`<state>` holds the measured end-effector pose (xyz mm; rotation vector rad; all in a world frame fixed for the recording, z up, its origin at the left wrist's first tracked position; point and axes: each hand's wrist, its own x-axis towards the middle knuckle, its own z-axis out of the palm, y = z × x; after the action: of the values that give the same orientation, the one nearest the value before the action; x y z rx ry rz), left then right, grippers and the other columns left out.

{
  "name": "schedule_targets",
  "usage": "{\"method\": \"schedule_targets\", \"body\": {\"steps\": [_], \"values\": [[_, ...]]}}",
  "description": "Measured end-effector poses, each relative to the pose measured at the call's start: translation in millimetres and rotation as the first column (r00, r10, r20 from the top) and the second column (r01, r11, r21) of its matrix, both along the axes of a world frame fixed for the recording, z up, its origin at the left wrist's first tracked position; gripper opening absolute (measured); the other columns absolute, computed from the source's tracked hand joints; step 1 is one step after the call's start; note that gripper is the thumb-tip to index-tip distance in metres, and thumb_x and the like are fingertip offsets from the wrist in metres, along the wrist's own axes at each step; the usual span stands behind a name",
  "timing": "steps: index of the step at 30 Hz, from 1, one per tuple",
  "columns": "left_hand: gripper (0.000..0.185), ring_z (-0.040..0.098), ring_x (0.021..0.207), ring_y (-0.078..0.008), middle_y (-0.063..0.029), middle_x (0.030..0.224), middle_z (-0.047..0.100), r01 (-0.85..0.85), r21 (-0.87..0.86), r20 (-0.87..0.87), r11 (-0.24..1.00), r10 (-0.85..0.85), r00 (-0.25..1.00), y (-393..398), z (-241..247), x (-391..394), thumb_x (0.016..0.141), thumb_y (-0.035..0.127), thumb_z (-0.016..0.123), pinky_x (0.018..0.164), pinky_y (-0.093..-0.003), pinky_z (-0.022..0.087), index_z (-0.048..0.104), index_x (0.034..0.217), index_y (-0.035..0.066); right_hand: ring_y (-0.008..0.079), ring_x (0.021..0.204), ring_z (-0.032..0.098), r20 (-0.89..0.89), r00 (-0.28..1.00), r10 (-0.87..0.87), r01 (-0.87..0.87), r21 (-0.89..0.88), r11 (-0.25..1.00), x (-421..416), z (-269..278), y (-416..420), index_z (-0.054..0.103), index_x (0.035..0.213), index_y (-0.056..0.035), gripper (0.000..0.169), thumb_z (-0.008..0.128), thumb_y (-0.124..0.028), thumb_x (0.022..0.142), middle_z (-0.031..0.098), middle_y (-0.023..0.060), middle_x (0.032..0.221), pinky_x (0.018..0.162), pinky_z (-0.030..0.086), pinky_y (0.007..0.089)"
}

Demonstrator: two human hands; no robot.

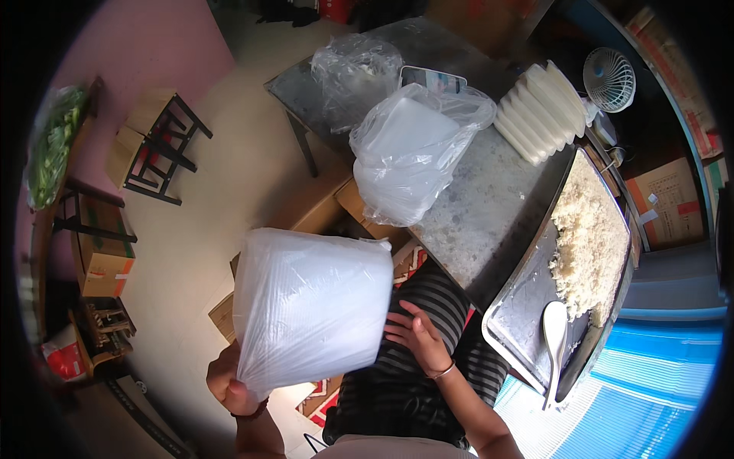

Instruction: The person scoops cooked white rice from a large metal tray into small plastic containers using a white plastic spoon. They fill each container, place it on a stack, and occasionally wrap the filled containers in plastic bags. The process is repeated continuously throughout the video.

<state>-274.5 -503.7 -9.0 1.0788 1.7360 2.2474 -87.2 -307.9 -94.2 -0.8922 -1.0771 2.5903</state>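
Observation:
My left hand (232,378) grips the gathered corner of a clear plastic bag (315,304) that holds a whitish, block-shaped stack. The bag is raised over my lap, in front of my striped trousers (427,304). Beside its right side is my right hand (421,341), fingers spread and holding nothing; whether the fingertips touch the plastic I cannot tell. Ahead, on the corner of a grey metal table (470,224), lies another clear bag (407,166) of translucent plastic pieces. What exactly the pieces are is blurred by the film.
A metal tray (519,310) at right bears cooked rice (590,241) and a white rice paddle (554,333). Behind it stand stacked containers (539,115) and a small fan (609,79). A phone (433,80) and crumpled bag (355,72) occupy the table's far end. Left are stools (166,155).

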Motion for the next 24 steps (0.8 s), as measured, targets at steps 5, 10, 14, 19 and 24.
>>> {"method": "schedule_targets", "body": {"steps": [5,10,14,19,24], "values": [[0.047,0.034,0.038,-0.0171,-0.0023,0.044,0.035,0.451,0.053,-0.222,0.891,-0.430,0.875,57.3,32.8,36.2,0.077,0.031,0.056,0.046,-0.0298,0.030,0.034,0.044,0.006,0.0243,0.115,0.034,0.027,0.963,-0.268,0.268,-0.170,0.948,8.0,16.6,-3.8,0.021,0.130,-0.0086,0.073,0.027,-0.061,0.079,0.031,0.0070,0.130,0.095,0.030,0.0378],[0.037,0.041,0.049,-0.0173,-0.0056,0.053,0.041,0.465,0.178,-0.225,0.867,-0.424,0.877,114.6,34.9,52.4,0.080,0.028,0.052,0.052,-0.0309,0.031,0.041,0.052,0.005,0.0260,0.115,0.034,0.032,0.782,-0.622,0.620,0.063,0.782,68.0,62.6,24.6,0.024,0.129,-0.0083,0.067,0.029,-0.056,0.082,0.034,0.0098,0.128,0.096,0.028,0.0383],[0.037,0.046,0.089,-0.0156,-0.0080,0.099,0.050,0.410,0.106,0.371,0.906,-0.419,0.829,163.0,6.2,70.0,0.084,0.031,0.046,0.078,-0.0275,0.035,0.048,0.100,-0.002,0.0259,0.113,0.038,-0.088,0.775,-0.625,0.600,0.411,0.686,106.9,105.6,60.3,0.023,0.129,-0.0026,0.081,0.042,-0.060,0.075,0.034,0.0129,0.127,0.094,0.030,0.0376],[0.024,0.044,0.081,-0.0083,0.0008,0.087,0.048,0.332,0.343,0.698,0.879,-0.475,0.536,242.7,-8.1,80.7,0.086,0.027,0.045,0.073,-0.0233,0.037,0.045,0.097,0.005,0.0227,0.116,0.029,-0.099,0.712,-0.695,0.424,0.850,0.314,84.5,148.7,113.2,0.028,0.124,0.0008,0.067,0.040,-0.049,0.082,0.033,0.0119,0.124,0.097,0.020,0.0323],[0.007,0.042,0.071,-0.0108,-0.0012,0.074,0.043,0.295,-0.316,0.210,0.902,-0.236,0.949,288.2,-71.1,69.8,0.082,0.002,0.044,0.065,-0.0227,0.036,0.049,0.087,0.002,0.0256,0.099,0.041,0.035,0.759,-0.650,0.076,0.987,0.141,65.8,154.7,141.8,0.040,0.116,0.0012,0.052,0.057,-0.026,0.076,0.045,0.0137,0.101,0.088,0.029,0.0334]]}}
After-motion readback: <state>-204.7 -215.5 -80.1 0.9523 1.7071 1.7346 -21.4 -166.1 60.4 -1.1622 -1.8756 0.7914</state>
